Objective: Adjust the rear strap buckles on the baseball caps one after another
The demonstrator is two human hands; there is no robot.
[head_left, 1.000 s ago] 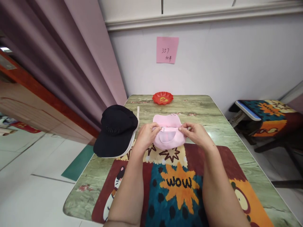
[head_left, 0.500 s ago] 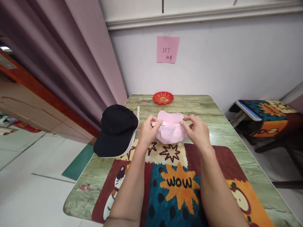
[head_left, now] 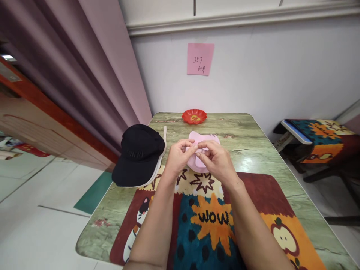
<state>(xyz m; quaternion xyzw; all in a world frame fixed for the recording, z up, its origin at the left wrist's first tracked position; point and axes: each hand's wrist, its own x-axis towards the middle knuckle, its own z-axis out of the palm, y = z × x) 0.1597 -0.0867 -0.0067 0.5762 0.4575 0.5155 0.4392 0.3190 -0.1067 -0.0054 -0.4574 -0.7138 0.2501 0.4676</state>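
Observation:
A small pink cap (head_left: pixel 203 138) lies on the table with its brim toward the wall and its back opening facing me. My left hand (head_left: pixel 180 154) pinches the cap's strap at the buckle, thumb and forefinger together. Close beside it, my right hand (head_left: pixel 216 157) is closed on the strap too, its fingertips almost touching the left ones. The fingers hide the buckle and most of the strap. To the left of my hands sits a black cap (head_left: pixel 140 153) stacked over a white one, a pale strap sticking up behind it.
A red scalloped dish (head_left: pixel 194 116) stands at the back of the green marbled table (head_left: pixel 242 131). Under my forearms lies a colourful mat (head_left: pixel 208 232). A pink note (head_left: pixel 200 59) is on the wall. A purple curtain (head_left: pixel 112 56) hangs at left; a covered stool (head_left: pixel 320 135) stands right.
My right hand has moved left from the cap's right side to the strap, meeting my left hand. My left hand has stayed nearly in place. The black cap has not moved.

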